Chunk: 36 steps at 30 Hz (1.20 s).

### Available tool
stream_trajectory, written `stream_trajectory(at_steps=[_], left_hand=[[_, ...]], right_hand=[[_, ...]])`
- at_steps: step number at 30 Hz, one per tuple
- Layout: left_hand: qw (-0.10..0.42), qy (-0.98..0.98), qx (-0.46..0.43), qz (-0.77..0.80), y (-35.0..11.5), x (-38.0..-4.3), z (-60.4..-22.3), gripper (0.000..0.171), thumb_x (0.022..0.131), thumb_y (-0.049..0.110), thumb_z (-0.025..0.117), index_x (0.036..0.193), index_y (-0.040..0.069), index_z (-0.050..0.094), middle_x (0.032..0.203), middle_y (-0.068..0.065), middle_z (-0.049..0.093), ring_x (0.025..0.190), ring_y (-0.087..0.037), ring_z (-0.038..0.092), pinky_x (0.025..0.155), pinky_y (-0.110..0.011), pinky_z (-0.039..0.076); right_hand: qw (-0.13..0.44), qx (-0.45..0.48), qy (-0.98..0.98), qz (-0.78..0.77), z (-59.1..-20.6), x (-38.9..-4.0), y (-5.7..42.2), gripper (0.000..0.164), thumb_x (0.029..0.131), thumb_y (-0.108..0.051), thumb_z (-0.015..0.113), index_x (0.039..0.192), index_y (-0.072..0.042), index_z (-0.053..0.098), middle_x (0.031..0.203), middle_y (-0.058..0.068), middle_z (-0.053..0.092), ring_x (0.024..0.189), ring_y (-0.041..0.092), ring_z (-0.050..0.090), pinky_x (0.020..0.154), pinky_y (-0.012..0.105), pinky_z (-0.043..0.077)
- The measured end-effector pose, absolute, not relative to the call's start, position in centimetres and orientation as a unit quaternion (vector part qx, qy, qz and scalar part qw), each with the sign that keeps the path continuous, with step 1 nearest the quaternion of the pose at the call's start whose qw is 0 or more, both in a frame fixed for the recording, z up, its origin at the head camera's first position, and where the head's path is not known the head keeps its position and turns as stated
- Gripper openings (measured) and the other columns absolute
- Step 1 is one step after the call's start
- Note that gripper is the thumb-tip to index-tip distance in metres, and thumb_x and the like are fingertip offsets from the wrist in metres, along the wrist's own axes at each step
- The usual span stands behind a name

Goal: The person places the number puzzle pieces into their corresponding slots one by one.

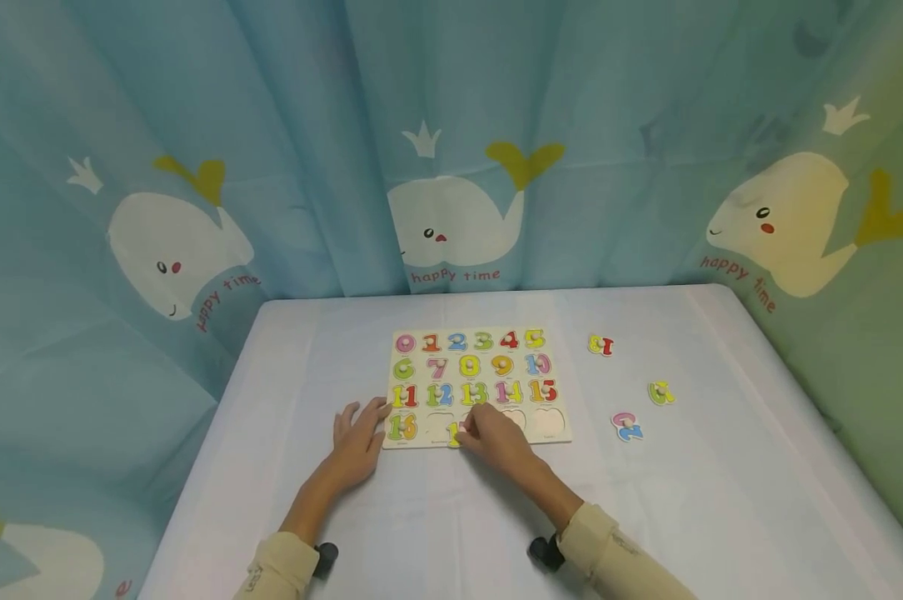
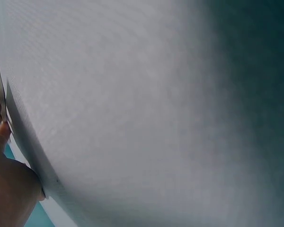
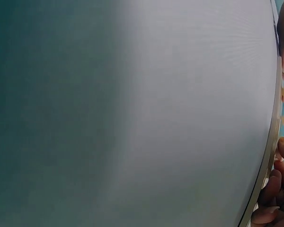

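Observation:
A wooden number puzzle board (image 1: 429,443) lies on the table, its colourful numeral pieces topped with small knobs. Over the bottom row, my right hand (image 1: 498,437) pinches a numeral piece (image 1: 454,434) with a yellow 1; the fingers partly cover its second digit. This piece overlaps the board's near edge in the head view. My left hand (image 1: 357,442) rests at the board's left edge, fingers spread and fingertips touching it. In the right wrist view, the curled fingers (image 3: 270,191) of the right hand show at the board's edge. The left wrist view catches only part of the left hand (image 2: 12,189).
Right of the board lie three loose pieces: a red and yellow one (image 1: 601,345), a green and yellow one (image 1: 661,392) and a pink and blue one (image 1: 627,426). Pale recesses (image 1: 549,421) show in the bottom row. A whale-print curtain (image 1: 309,208) hangs behind the white table (image 1: 436,525).

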State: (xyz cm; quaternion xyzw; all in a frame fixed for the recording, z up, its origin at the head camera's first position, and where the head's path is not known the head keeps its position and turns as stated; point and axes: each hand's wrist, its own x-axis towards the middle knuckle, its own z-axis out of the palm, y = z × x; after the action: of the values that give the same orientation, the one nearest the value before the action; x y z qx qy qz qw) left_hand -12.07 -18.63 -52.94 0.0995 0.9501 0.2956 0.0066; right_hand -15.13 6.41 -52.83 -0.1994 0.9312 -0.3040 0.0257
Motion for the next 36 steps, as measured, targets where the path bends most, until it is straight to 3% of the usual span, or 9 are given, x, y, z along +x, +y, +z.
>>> stream_trajectory(at_steps=[29,36], left_hand=[[0.004,0.952,0.095,0.291,-18.7,-12.1,-52.7,0.041,0.095,0.0,0.039,0.135,0.001,0.045,0.144,-0.013,0.036,0.133,-0.047,0.013,0.103,-0.064,-0.003],[0.017,0.954,0.094,0.283,-18.6,-12.0,-52.5,0.052,0.085,-0.007,0.042,0.136,0.0,0.044,0.145,-0.014,0.035,0.133,-0.047,0.012,0.104,-0.064,-0.002]], right_hand=[[0.035,-0.216,0.937,-0.274,-52.6,-16.5,3.1,0.017,0.083,-0.019,0.07,0.083,-0.008,0.056,0.064,-0.004,0.054,0.053,0.008,0.043,0.046,0.022,0.037],[0.049,-0.235,0.933,-0.268,-52.8,-16.9,3.9,0.017,0.084,-0.023,0.069,0.087,-0.011,0.058,0.067,-0.005,0.058,0.053,0.007,0.044,0.045,0.022,0.037]])
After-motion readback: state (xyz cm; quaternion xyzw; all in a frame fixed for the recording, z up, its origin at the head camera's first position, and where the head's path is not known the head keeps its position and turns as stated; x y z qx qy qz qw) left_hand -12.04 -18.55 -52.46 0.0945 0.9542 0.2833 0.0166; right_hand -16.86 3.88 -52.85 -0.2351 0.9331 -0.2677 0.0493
